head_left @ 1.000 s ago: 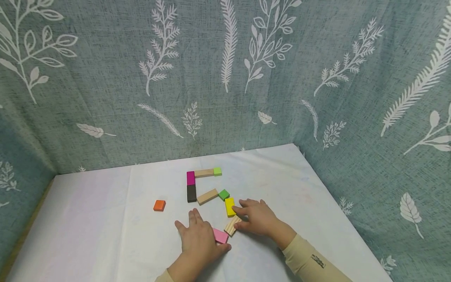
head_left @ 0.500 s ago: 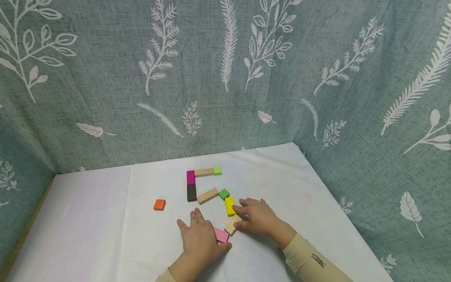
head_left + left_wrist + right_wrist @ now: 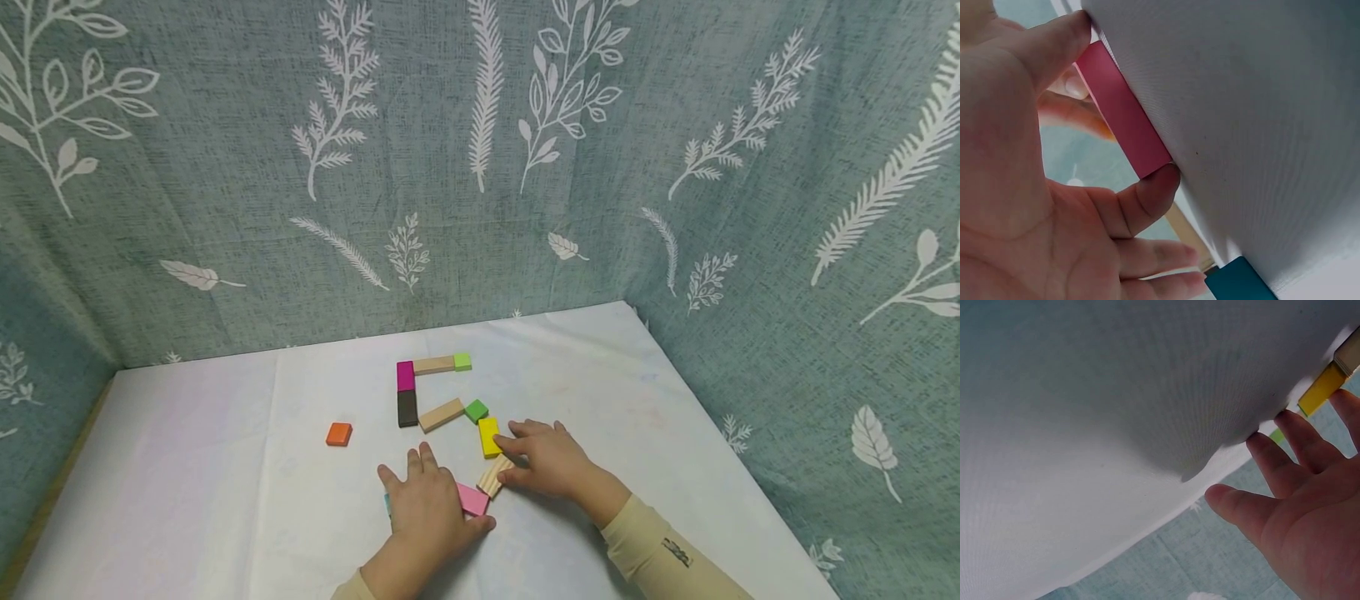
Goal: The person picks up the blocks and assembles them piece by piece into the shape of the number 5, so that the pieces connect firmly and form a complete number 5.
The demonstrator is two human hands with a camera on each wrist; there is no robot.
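Note:
The left hand (image 3: 429,517) holds the ends of a pink block (image 3: 472,500) between thumb and index finger; the left wrist view shows the pink block (image 3: 1124,112) lying flat against the cloth. A teal block (image 3: 1242,280) is close to the other fingers of that hand, mostly hidden from the head view. The right hand (image 3: 551,462) lies low over the table with fingers spread, its index fingertip at the yellow block (image 3: 489,437) and its thumb at a striped wooden block (image 3: 495,475). The pink block's right end meets the striped block's lower end.
Farther back, a green block (image 3: 476,411), a plain wooden block (image 3: 441,415), a black block (image 3: 407,409), a magenta block (image 3: 405,376), another wooden block (image 3: 433,365) and a lime block (image 3: 462,362) continue the curved line. An orange block (image 3: 339,434) lies apart at left on the white cloth (image 3: 195,483).
The left hand and the pink block have shifted slightly right, toward the striped block. A sliver of the teal block now shows beside the left hand. The right hand stays in place.

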